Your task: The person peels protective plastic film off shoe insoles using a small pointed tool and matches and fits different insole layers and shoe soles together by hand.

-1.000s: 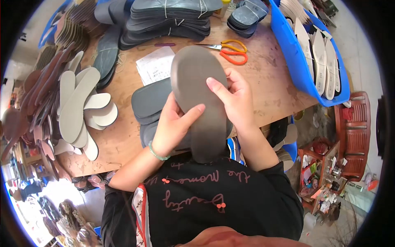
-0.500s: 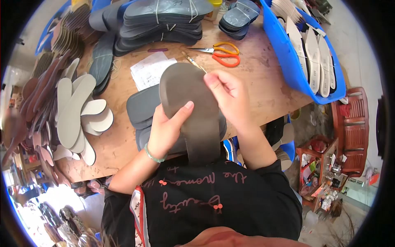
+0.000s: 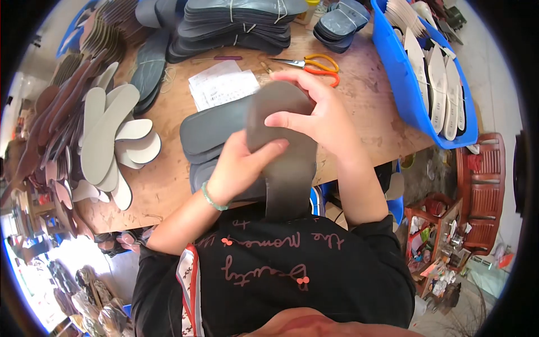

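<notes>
A dark grey-brown insole [image 3: 292, 163], slightly blurred, is held between both hands in front of my chest. My left hand [image 3: 241, 163], with a green bead bracelet on the wrist, grips its left side, thumb lying across the face. From the upper right my right hand [image 3: 314, 112] wraps round the top end, thumb on the face and fingers over the far edge. Beneath and left of it, dark insoles [image 3: 210, 132] lie stacked on the wooden table. White paper sheets [image 3: 222, 87] rest just beyond that stack.
Scissors [image 3: 309, 63] with orange and yellow handles lie beyond my right hand. Tied dark insole stacks [image 3: 236, 25] stand at the back. Pale insoles [image 3: 109, 135] are heaped at the left. A blue bin [image 3: 401, 84] of white insoles sits at the right edge.
My right hand has moved from the insole's right edge to around its top end, with its fingers spread wider. My left hand still holds the left side.
</notes>
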`<act>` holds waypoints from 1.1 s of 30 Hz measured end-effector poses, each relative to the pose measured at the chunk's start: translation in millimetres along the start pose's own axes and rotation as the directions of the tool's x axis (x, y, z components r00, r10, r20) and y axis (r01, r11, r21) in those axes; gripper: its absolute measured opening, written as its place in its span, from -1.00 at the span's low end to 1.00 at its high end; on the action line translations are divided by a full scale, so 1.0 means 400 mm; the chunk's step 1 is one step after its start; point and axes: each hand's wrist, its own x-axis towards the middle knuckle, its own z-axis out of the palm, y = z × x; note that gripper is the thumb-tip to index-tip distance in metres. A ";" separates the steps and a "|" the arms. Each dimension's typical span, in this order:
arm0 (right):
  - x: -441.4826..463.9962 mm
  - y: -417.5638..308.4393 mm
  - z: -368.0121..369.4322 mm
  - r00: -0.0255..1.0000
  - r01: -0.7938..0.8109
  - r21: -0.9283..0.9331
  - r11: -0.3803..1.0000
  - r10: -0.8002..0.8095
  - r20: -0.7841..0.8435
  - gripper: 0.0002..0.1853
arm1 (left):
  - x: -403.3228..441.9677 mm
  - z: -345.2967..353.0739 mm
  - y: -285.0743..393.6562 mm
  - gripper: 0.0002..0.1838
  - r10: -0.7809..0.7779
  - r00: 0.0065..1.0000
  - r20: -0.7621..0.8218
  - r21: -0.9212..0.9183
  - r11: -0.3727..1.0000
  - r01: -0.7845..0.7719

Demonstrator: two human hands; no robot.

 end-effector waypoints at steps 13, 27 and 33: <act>-0.006 -0.038 0.001 0.995 0.068 -0.065 0.996 -0.063 0.082 -0.74 | -0.026 -0.004 0.005 -0.71 0.208 0.977 -0.044 0.134 0.971 -0.200; -0.053 -0.059 -0.017 0.979 -0.144 0.161 0.976 0.117 0.166 -0.61 | -0.045 -0.011 0.066 -0.75 0.232 0.964 -0.129 -0.011 0.972 -0.235; -0.070 0.102 -0.187 0.965 -0.178 -0.094 0.980 0.156 -0.210 -0.64 | -0.082 -0.067 0.071 -0.52 0.408 0.913 0.028 0.330 0.858 -0.394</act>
